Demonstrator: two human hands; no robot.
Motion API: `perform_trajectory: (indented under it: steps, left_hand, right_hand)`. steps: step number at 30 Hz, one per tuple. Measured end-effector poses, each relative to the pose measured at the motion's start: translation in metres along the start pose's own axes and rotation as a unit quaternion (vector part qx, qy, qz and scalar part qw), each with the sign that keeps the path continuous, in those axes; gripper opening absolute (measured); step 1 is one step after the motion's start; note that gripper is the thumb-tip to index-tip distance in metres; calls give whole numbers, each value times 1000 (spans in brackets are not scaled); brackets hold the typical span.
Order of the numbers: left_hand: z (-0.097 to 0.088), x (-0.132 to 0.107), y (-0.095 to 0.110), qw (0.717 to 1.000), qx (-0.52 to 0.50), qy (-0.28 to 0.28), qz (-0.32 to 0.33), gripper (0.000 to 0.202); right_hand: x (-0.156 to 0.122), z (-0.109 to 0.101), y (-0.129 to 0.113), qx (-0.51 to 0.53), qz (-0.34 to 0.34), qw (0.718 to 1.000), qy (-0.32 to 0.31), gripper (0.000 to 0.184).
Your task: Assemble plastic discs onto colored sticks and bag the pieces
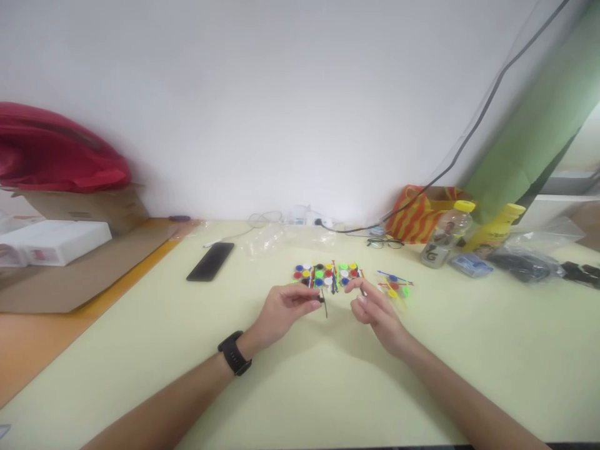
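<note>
My left hand (293, 307), with a black watch (234, 353) on its wrist, pinches a slim black plastic piece (325, 305) between thumb and fingertips. The piece stands nearly upright and looks like a small arrow. Just to the right, my right hand (375, 311) is raised with bent fingers and the index finger pointing left. A small dark bit shows between its fingers, too small to name. Behind both hands lie rows of coloured round discs (328, 274) with thin plastic arrows among them. Beyond my right hand are several loose coloured arrows (395, 285).
A phone (210, 262) lies at left, near cardboard (94, 275) and a white box (63, 242). Along the back are clear plastic wrap (265, 240), glasses (385, 243) and a striped bag (412, 215). Two bottles, one clear (447, 236) and one yellow (494, 231), stand at right.
</note>
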State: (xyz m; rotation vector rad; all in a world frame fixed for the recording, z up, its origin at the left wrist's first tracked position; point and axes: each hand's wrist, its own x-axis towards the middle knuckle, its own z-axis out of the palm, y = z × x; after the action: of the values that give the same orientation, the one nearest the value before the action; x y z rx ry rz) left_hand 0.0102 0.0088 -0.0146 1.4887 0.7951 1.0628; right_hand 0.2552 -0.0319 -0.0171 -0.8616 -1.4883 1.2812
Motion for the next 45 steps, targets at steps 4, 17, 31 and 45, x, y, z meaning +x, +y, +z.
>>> perform_trajectory:
  steps: [4,17,31,45]
  left_hand:
    - [2,-1,2,999,-16,-6,-34,28]
    - [1,-1,1,999,-4,8,-52,29]
    - [9,-8,1,997,1,-69,-45,28]
    - [6,-1,3,994,-51,-49,-89,33]
  right_hand:
    - [3,1,-3,-38,-50,998,15,43]
    - [-2,-1,-2,-43,-33,998,45,31]
    - [0,25,-2,-126,-8,991,-48,26]
    - [-7,8,7,-321,-148,935,24,51]
